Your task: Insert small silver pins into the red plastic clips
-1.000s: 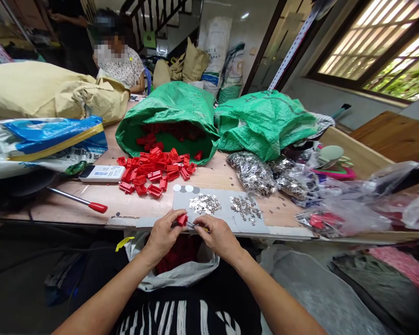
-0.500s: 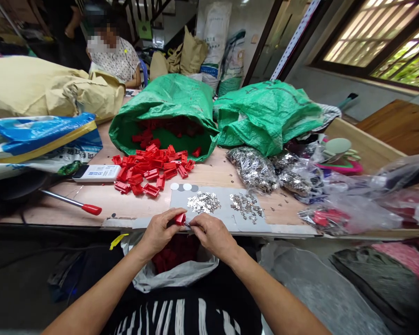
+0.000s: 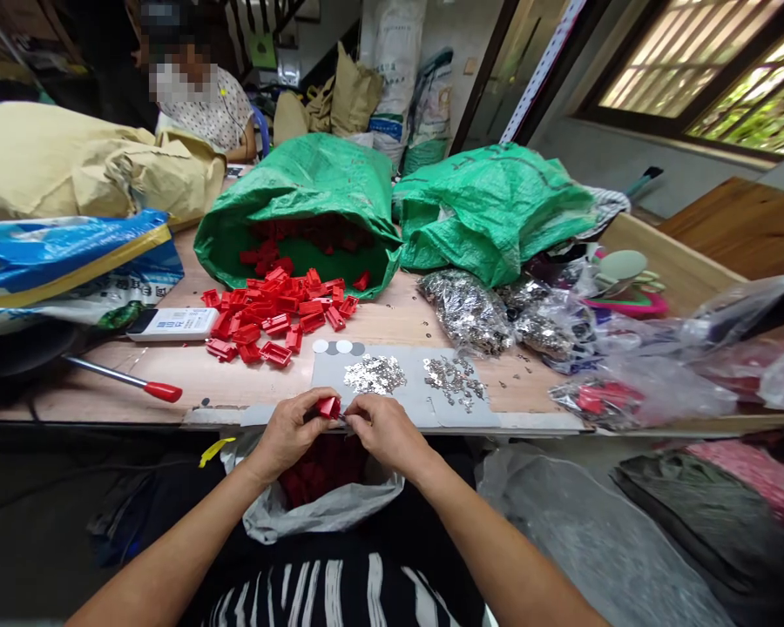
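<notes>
Between thumb and fingers, my left hand point(image 3: 295, 434) grips a small red plastic housing point(image 3: 328, 407) above the table's front edge. Close on its right, my right hand point(image 3: 387, 431) pinches a small metal piece point(image 3: 343, 420) against or beside the housing; its exact shape is too small to tell. Below both hands hangs an open white sack point(image 3: 327, 519) with red parts inside. On a grey mat point(image 3: 418, 407) lie two heaps of small metal parts, a shiny left heap point(image 3: 375, 374) and a duller right heap point(image 3: 455, 381). Loose red housings point(image 3: 275, 324) are piled behind to the left.
A green sack point(image 3: 307, 183) spills red housings; another green sack point(image 3: 496, 205) stands right of it. Clear bags of metal parts point(image 3: 469, 312) lie at the right. A lever with a red grip point(image 3: 163, 391) juts out at the left. A person point(image 3: 202, 104) sits across the table.
The view has shifted slightly, so everything sits a little further left. Both hands still hold the red housing and the metal piece close together.
</notes>
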Available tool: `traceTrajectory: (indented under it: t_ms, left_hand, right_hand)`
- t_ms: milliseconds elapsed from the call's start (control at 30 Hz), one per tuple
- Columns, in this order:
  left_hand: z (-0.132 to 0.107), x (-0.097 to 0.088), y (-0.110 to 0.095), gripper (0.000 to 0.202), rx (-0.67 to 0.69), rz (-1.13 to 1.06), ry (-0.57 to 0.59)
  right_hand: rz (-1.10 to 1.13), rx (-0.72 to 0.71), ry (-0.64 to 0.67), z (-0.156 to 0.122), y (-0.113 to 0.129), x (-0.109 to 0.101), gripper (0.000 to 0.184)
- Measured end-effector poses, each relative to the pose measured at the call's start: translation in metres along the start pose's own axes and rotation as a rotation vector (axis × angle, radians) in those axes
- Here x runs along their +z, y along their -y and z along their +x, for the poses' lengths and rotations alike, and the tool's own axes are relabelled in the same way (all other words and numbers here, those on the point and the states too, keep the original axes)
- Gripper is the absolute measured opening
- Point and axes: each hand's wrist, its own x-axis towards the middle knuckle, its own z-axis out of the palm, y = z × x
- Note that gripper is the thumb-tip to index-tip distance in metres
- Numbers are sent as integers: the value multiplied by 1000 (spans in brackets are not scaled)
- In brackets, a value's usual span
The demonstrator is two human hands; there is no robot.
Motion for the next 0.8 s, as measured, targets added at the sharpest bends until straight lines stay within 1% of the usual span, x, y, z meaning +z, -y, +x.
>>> traceTrajectory:
  t_ms: [100,167,267,433,567,800]
  left_hand:
    - [-1,-2,1,29,5,-42,52]
    - [-1,-4,2,29,17,-36,74]
    - [-1,-6,2,29,24,-14,93]
    - [-2,-6,1,30,39,2,100]
    - [-2,-5,2,30,38,8,107]
    - [-1,-3,1,33,60,-25,80]
  right_hand:
    - [160,28,57,1,-7,-4,13]
    - [200,36,57,0,-9,-7,12]
    - [159,5,31,-3,-6,-8,10]
    - [94,-6,51,-5,1,-7,13]
    - [65,-15,39,-4,4,-4,13]
    - [-7,18,29,1,9,-2,12]
